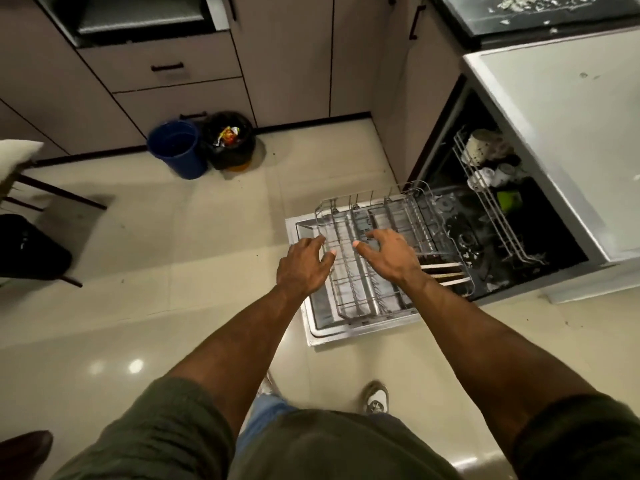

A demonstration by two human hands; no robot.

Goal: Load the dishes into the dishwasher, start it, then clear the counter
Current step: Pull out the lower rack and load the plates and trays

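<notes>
Head view: the grey wire lower rack [360, 296] lies drawn out over the open steel dishwasher door [317, 329]. The left hand [304, 265] is at its left rim and the right hand [388, 254] above its middle, fingers spread, gripping nothing. White cups [481, 143] sit in the white wire upper rack [491, 209].

This is a home kitchen. A built-in dishwasher [533, 220] stands open under a white counter [571, 133], its wire rack [356, 289] drawn out over the dropped door [311, 327]. Grey cabinets [287, 64] with black-handled drawers [194, 69] line the walls. A blue bucket [176, 150] and a lined bin [230, 147] sit on the tiled floor [138, 271].
</notes>
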